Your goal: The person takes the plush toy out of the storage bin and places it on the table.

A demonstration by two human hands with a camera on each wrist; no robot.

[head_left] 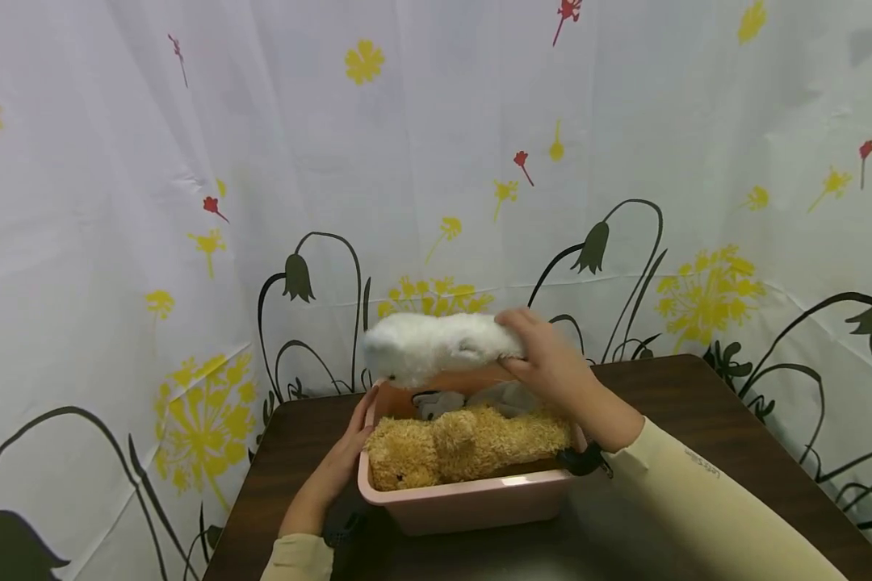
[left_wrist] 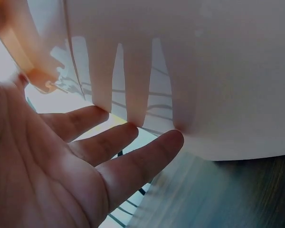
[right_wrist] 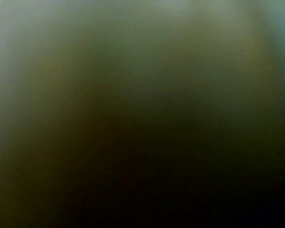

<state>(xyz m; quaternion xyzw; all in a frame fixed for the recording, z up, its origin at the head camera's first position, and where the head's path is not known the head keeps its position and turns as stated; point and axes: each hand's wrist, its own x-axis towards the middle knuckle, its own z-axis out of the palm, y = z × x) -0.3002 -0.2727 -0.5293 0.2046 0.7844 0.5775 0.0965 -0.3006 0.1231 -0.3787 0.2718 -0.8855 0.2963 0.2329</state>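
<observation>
A white plush toy point(head_left: 436, 343) is held lengthwise above a pink plastic tub point(head_left: 472, 507). My right hand point(head_left: 559, 373) grips its right end. Inside the tub lies a golden-brown teddy bear point(head_left: 472, 442) on its side, with a grey plush toy point(head_left: 443, 403) partly hidden behind it. My left hand point(head_left: 341, 466) rests along the tub's left side. In the left wrist view, its extended fingertips point(left_wrist: 173, 138) touch the outer wall of the tub point(left_wrist: 228, 85). The right wrist view is dark and blurred, so nothing can be made out there.
The tub stands on a dark wooden table point(head_left: 661, 403). Behind the table hangs a white curtain point(head_left: 436, 145) printed with yellow, red and dark green flowers. A black band point(head_left: 583, 460) sits at my right wrist, close to the tub's right rim.
</observation>
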